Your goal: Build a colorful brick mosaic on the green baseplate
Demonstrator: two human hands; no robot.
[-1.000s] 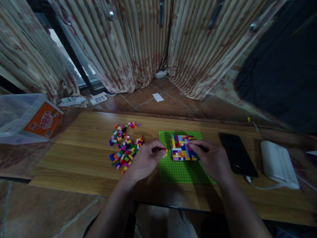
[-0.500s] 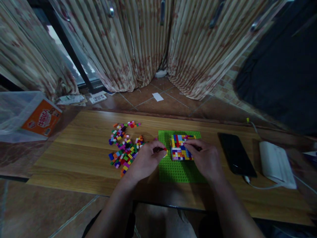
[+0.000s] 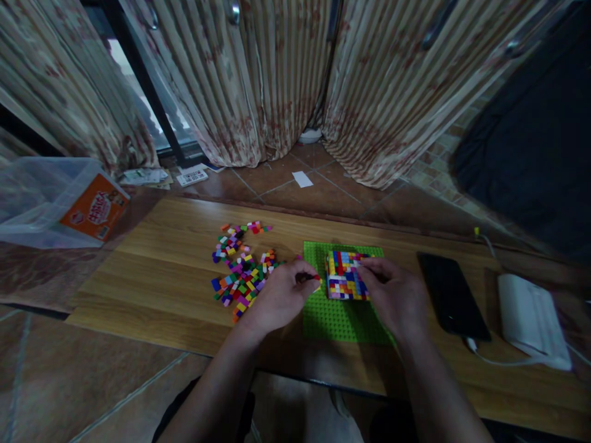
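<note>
A green studded baseplate [image 3: 337, 317] lies on the wooden table [image 3: 157, 277]. On its far half stands a square block of many-coloured small bricks [image 3: 344, 277]. My right hand [image 3: 394, 295] rests on the block's right side, fingers curled against its top edge. My left hand [image 3: 281, 292] sits at the baseplate's left edge, thumb and fingers pinched on a small red brick [image 3: 316, 277] just left of the block. A loose pile of small coloured bricks [image 3: 240, 271] lies to the left of my left hand.
A black phone [image 3: 452, 295] lies right of the baseplate, with a white device [image 3: 530, 311] and cable beyond it. A clear plastic box with an orange label [image 3: 95, 209] sits at the far left. Striped curtains [image 3: 277, 80] hang behind the table.
The view has shifted slightly right and nearer. My right hand has drawn back a little to the block's right side. My left hand keeps its pinch beside the block.
</note>
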